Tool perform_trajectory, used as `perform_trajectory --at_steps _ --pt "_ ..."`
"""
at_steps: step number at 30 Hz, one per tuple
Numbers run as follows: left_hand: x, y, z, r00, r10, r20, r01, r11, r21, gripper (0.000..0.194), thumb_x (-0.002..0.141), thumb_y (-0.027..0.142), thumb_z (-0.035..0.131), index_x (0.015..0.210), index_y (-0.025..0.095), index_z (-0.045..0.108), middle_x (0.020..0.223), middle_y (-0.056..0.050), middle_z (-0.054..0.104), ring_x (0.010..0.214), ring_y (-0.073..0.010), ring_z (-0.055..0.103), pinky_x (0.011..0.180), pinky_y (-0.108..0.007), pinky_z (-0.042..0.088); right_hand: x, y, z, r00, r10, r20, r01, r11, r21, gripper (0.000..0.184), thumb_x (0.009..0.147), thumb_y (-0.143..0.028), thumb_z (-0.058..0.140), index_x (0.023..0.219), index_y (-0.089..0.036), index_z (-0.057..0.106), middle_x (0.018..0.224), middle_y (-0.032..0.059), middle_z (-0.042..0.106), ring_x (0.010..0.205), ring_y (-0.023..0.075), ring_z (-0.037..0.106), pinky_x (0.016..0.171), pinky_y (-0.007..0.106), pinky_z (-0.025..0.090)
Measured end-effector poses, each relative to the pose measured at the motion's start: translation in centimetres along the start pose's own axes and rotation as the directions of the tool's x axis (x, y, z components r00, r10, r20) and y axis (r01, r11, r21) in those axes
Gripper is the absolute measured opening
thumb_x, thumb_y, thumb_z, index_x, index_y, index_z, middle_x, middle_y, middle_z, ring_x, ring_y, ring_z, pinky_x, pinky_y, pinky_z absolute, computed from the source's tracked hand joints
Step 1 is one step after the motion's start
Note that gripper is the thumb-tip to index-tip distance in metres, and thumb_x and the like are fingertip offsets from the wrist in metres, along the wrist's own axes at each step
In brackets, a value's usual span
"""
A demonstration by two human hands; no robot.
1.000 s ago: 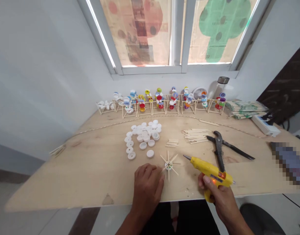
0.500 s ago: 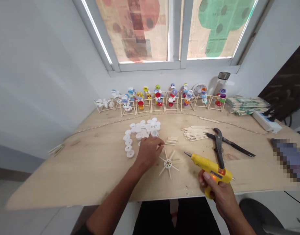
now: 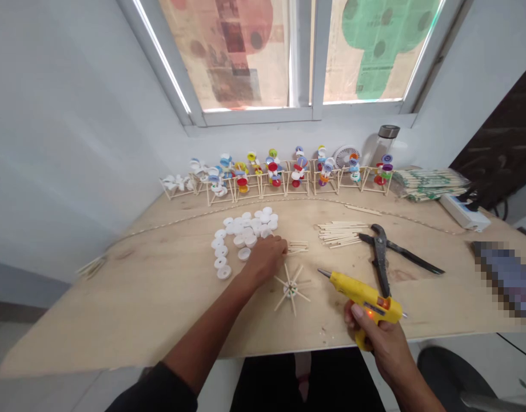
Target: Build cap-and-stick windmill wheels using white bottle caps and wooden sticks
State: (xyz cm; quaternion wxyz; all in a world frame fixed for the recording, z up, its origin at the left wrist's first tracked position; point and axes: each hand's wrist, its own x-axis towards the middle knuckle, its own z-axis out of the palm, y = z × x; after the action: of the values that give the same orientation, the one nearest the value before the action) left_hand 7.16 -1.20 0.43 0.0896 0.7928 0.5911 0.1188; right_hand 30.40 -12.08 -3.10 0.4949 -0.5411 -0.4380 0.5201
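Note:
My left hand (image 3: 265,261) lies at the front right edge of a heap of white plastic bottle caps (image 3: 244,233), its fingertips close to a small pile of wooden sticks (image 3: 298,246). Whether it holds a cap is hidden. Just below that hand, a star of sticks radiates from a white cap hub (image 3: 291,290) on the board, touching neither hand. My right hand (image 3: 377,335) grips a yellow hot glue gun (image 3: 361,294), its nozzle pointing left towards the star and its small light glowing.
A plywood board (image 3: 117,303) serves as the work surface. Black long-handled pliers (image 3: 381,254) lie beside a stack of sticks (image 3: 338,234). Along the back stand several cap-and-stick models (image 3: 271,177), a glass jar (image 3: 382,146), a small fan (image 3: 346,157), and a power strip (image 3: 462,213).
My left hand has moved forward, away from the stick star, to the edge of the white caps. The glue gun stays in my right hand. The view has drifted slightly.

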Motion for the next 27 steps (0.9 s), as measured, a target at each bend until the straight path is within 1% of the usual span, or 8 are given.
perform_trajectory --at_steps 5,6,9,12,15,18,22,27 --pt "-3.5 -0.1 -1.9 0.988 -0.118 -0.096 0.104 0.985 -0.136 0.011 0.080 0.015 0.049 0.075 0.017 0.059 0.076 -0.004 0.063 0.073 -0.0164 0.056 0.068 -0.029 0.041 0.0 -0.1 -0.1 1.000 0.003 0.018 -0.003 1.000 -0.019 0.039 0.071 -0.053 0.065 0.062 -0.015 0.062 0.059 0.0013 0.053 0.054 0.0121 0.045 0.045 0.022 0.032" --pt "-4.7 0.1 -2.1 0.974 -0.176 -0.141 0.127 0.945 -0.301 0.009 0.080 0.017 0.051 0.075 0.018 0.060 0.074 -0.002 0.063 0.071 -0.0157 0.056 0.068 -0.029 0.042 0.0 -0.1 -0.1 1.000 0.012 0.022 -0.012 1.000 -0.021 0.039 0.071 -0.053 0.065 0.063 -0.015 0.062 0.059 0.0013 0.052 0.053 0.0119 0.043 0.044 0.022 0.031" --pt "-8.4 1.2 -2.3 0.927 -0.353 -0.126 0.137 0.631 -0.763 0.024 0.077 0.025 0.059 0.100 0.020 0.061 0.072 0.001 0.059 0.066 -0.0142 0.055 0.063 -0.027 0.043 -0.1 -0.1 -0.2 0.999 0.022 0.031 -0.021 0.999 -0.037 0.038 0.072 -0.052 0.065 0.064 -0.016 0.061 0.059 0.0004 0.052 0.050 0.0106 0.040 0.043 0.021 0.029" --pt "-11.2 2.5 -1.6 0.863 -0.504 0.039 0.171 0.220 -0.960 0.036 0.075 0.027 0.063 0.110 0.020 0.059 0.068 0.003 0.054 0.057 -0.0105 0.049 0.054 -0.023 0.040 -0.1 -0.2 -0.3 0.999 0.014 0.038 -0.012 0.998 -0.063 0.037 0.073 -0.052 0.063 0.064 -0.016 0.060 0.059 0.0002 0.052 0.049 0.0102 0.040 0.040 0.020 0.028" --pt "-12.7 3.1 -0.5 0.812 -0.548 0.201 0.187 -0.082 -0.979 0.039 0.072 0.025 0.068 0.109 0.020 0.060 0.066 0.004 0.053 0.055 -0.0080 0.048 0.052 -0.020 0.038 -0.1 -0.4 -0.2 1.000 -0.011 0.028 0.014 0.995 -0.099 0.037 0.074 -0.051 0.063 0.064 -0.016 0.060 0.060 0.0012 0.054 0.049 0.0111 0.045 0.038 0.020 0.031" --pt "-13.1 3.0 0.1 0.802 -0.509 0.312 0.203 -0.259 -0.944 0.037 0.068 0.022 0.072 0.104 0.015 0.064 0.068 0.002 0.057 0.055 -0.0073 0.050 0.052 -0.019 0.039 -0.5 -0.6 0.2 0.998 -0.059 -0.008 0.057 0.981 -0.185 0.037 0.072 -0.051 0.065 0.065 -0.016 0.062 0.061 0.0029 0.060 0.053 0.0142 0.054 0.043 0.022 0.042" --pt "-13.2 2.9 0.3 0.789 -0.475 0.389 0.218 -0.376 -0.901 0.034 0.066 0.020 0.074 0.098 0.011 0.066 0.068 -0.002 0.061 0.054 -0.0062 0.051 0.051 -0.017 0.040 -1.5 -1.0 1.2 0.994 -0.104 -0.017 0.097 0.966 -0.241 0.033 0.070 -0.049 0.069 0.078 -0.017 0.066 0.070 0.0033 0.065 0.063 0.0174 0.062 0.055 0.023 0.051" --pt "-13.4 3.0 0.4 0.796 -0.426 0.430 0.208 -0.475 -0.855 0.032 0.066 0.017 0.075 0.096 0.011 0.067 0.067 -0.003 0.063 0.053 -0.0065 0.053 0.050 -0.017 0.041 -2.2 -1.5 2.2 0.972 -0.130 0.197 0.185 0.938 -0.294 0.022 0.076 -0.041 0.065 0.078 -0.019 0.062 0.065 -0.0006 0.059 0.055 0.0132 0.055 0.047 0.021 0.046"
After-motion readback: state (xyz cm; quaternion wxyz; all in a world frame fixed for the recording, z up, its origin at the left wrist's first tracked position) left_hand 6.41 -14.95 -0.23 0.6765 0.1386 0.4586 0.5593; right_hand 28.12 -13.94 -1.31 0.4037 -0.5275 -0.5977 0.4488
